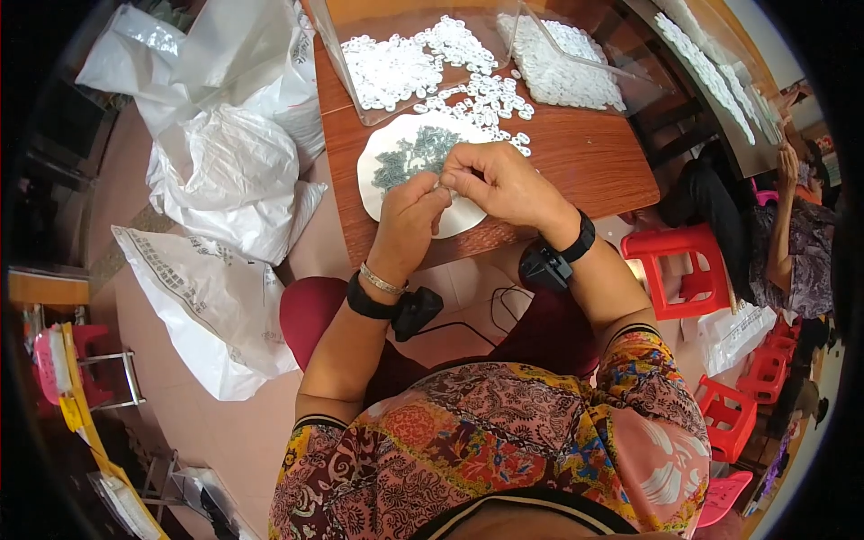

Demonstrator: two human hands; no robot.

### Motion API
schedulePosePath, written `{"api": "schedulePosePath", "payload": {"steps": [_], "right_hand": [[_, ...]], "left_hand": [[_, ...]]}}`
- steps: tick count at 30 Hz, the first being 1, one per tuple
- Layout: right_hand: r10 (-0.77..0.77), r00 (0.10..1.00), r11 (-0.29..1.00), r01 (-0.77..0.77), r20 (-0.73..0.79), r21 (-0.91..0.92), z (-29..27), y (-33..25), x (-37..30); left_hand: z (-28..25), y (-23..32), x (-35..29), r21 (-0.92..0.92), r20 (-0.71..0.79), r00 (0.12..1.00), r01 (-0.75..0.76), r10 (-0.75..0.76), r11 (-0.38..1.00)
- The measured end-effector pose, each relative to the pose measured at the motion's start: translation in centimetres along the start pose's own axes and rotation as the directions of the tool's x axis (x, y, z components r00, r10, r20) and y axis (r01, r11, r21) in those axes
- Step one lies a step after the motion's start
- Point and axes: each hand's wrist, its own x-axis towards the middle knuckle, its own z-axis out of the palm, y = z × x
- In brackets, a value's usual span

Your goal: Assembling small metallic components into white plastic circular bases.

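Note:
Both hands meet over a round white plate (382, 137) near the table's front edge. My left hand (412, 216) is closed in a pinch, thumb and fingers pressed together. Close against it, my right hand (506, 184) bends over with thumb and forefinger pinched at the same spot. Whatever sits between the fingertips is too small to make out. On the plate lies a heap of tiny grey-green parts (416, 155), partly covered by my right hand. Just beyond the plate, loose white oval pieces (481, 97) with holes are scattered on the wood.
A clear bin (367, 115) of white pieces stands at the back, beside a bag of white pieces (571, 72). The brown table (594, 171) ends at right. White sacks (225, 180) crowd the left floor. Red stools (679, 270) and another person (796, 234) are at right.

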Motion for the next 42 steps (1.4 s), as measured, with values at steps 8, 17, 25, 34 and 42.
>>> {"api": "schedulePosePath", "payload": {"steps": [8,17,25,34,42], "right_hand": [[-0.060,0.997,0.996,0.064,0.055,-0.068,-0.5,-0.4,0.0],[0.114,0.975,0.990,-0.094,-0.188,0.109,-4.0,2.3,0.8],[0.219,0.910,0.878,-0.341,-0.351,-0.335,-7.7,8.0,0.0],[0.241,0.946,0.752,-0.322,-0.216,-0.575,-6.9,9.8,0.1],[0.200,0.932,0.783,-0.337,-0.303,-0.523,-6.4,8.9,0.3]], "left_hand": [[0.0,0.0,-0.3,0.055,0.039,0.999,-0.003,0.001,0.998],[-0.3,0.7,0.1,0.178,-0.022,0.999,-0.045,0.049,0.983],[-0.8,0.0,0.1,0.292,-0.038,0.998,-0.042,0.056,0.955],[-0.7,0.1,-0.1,0.306,-0.048,0.998,-0.014,0.030,0.952],[-1.1,1.2,-0.2,0.118,-0.026,0.996,0.087,-0.084,0.989]]}}
